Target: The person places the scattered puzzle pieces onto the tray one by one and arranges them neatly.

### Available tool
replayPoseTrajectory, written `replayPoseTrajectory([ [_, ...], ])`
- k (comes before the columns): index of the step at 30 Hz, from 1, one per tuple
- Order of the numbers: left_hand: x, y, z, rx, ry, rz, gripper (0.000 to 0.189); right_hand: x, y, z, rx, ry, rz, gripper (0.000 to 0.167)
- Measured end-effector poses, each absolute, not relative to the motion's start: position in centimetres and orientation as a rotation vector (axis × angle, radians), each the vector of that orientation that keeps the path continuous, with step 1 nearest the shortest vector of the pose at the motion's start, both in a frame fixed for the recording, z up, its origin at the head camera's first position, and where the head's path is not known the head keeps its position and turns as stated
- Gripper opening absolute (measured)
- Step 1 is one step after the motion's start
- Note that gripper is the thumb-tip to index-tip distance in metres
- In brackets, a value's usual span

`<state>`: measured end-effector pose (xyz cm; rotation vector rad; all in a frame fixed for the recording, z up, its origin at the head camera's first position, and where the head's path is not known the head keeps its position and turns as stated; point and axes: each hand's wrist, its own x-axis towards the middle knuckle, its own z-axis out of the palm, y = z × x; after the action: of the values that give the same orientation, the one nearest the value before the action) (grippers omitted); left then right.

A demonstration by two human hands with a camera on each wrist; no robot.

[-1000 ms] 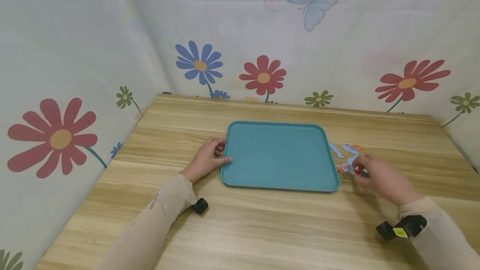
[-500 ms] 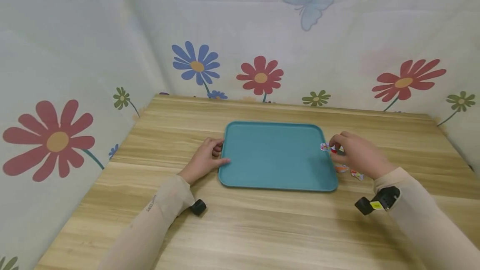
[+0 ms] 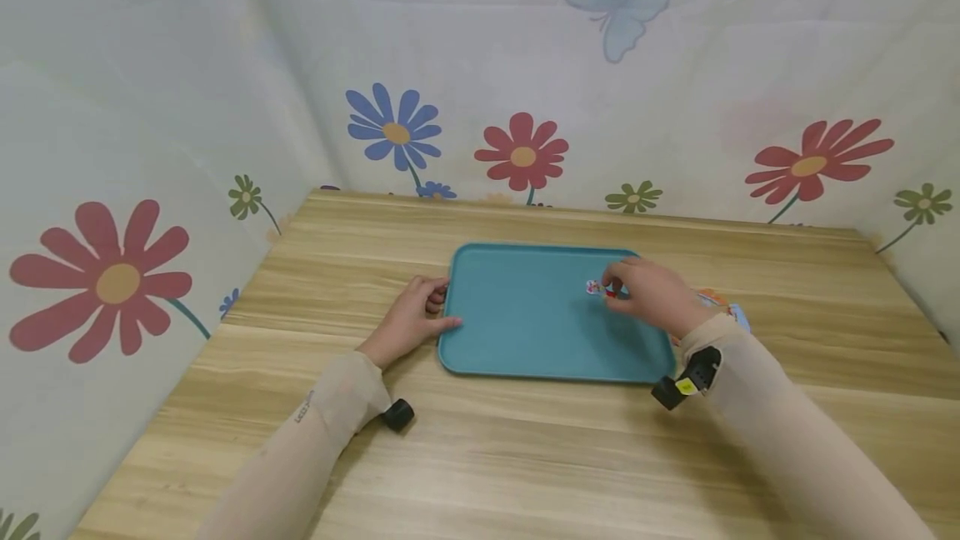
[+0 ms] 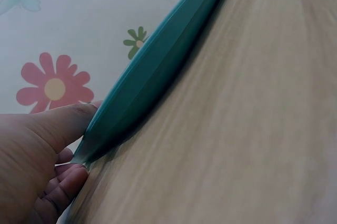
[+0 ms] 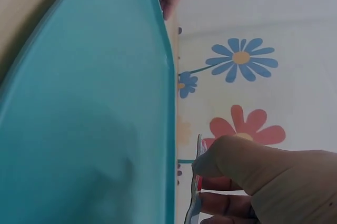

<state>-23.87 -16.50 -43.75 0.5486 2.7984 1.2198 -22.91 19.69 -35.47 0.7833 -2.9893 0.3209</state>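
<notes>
Looks like the placing step: your right hand [image 3: 654,294] pinches a piece [image 3: 593,287] just above the tray [image 3: 517,319], your left hand [image 3: 408,319] gripping its edge. Next probably calls for lowering and letting go.

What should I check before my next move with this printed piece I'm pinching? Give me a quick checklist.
1. Grip: ok, the right hand pinches the printed piece.
2. Tray steadied: ok, the left hand holds the left edge of the tray.
3. Piece over the tray: ok, raised above it, not touching.
4. View of the other pieces: not ok, the right sleeve seems to hide some.
5. Full design on the piece: cannot tell, the hand covers part of it.
</notes>
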Motion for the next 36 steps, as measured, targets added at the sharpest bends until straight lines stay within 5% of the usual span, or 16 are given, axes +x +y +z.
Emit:
replayPoseTrajectory([
  [36, -23.5, -16.3, -43.1, 0.513, 2.807, 1.2, 0.07, -27.1, 11.1, -39.4, 0.839, -3.031, 0.36, 0.019],
])
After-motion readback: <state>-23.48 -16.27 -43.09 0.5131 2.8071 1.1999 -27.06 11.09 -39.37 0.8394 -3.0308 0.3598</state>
